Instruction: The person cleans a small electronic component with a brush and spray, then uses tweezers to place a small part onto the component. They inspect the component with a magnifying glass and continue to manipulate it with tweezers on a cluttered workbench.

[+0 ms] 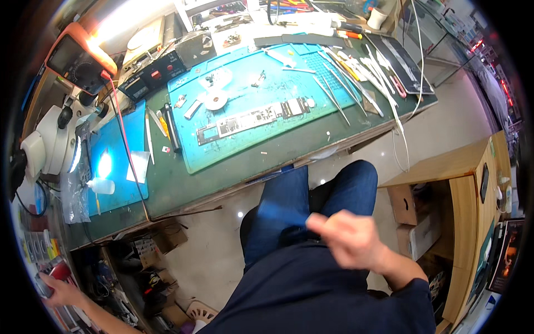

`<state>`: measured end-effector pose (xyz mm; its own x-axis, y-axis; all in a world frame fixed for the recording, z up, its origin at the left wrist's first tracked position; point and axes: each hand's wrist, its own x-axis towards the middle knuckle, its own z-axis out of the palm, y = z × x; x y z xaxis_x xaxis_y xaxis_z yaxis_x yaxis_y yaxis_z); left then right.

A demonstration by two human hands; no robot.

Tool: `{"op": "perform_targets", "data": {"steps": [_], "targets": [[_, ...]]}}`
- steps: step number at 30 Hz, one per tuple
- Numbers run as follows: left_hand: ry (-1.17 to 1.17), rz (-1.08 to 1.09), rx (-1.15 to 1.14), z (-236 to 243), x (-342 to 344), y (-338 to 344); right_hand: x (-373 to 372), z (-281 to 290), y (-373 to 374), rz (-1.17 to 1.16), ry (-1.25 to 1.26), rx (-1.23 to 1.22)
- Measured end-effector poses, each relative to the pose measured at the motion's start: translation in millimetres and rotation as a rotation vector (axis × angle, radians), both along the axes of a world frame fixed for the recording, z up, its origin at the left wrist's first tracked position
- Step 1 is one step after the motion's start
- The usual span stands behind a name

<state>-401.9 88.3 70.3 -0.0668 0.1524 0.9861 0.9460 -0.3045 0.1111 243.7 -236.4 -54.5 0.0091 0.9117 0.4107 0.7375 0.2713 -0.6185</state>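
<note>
My right hand [356, 238] is over my lap, thumb and fingers closed on a thin blue strip-like thing [281, 214], smeared by motion. At the far lower left my left hand [64, 292] reaches away from my body, its fingers round a grey and red object [44, 285] that I cannot make out clearly. On the bench lies a teal repair mat [222, 150], out of reach of both hands. A phone circuit board [245, 121] rests on it, with a white reel [216, 101] behind.
Tweezers [334, 100] and several thin tools lie at the mat's right. An orange multimeter [80, 60] stands back left, above a blue mat [125, 195] with a small bottle [102, 186]. A wooden cabinet [439, 161] stands to my right. A white cable [405, 147] hangs over the bench edge.
</note>
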Motion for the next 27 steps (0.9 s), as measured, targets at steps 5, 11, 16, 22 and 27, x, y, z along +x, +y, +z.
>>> {"op": "perform_targets", "data": {"steps": [5,11,16,22,27], "targets": [[0.059,-0.447,-0.064,-15,141,-41,2,-3,7,-0.089,-0.007,-0.057],[0.102,-0.721,-0.162,-35,197,-55,-3,-11,5,-0.068,-0.180,-0.129],[0.139,-0.826,-0.317,-50,216,-71,-2,-15,7,-0.469,-0.167,-0.142],[0.251,-0.950,-0.385,-63,242,-77,-1,-26,2,-0.496,0.139,-0.021],[0.424,-1.090,-0.552,-73,257,-91,-6,-40,-3,0.122,1.188,-0.540]]}}
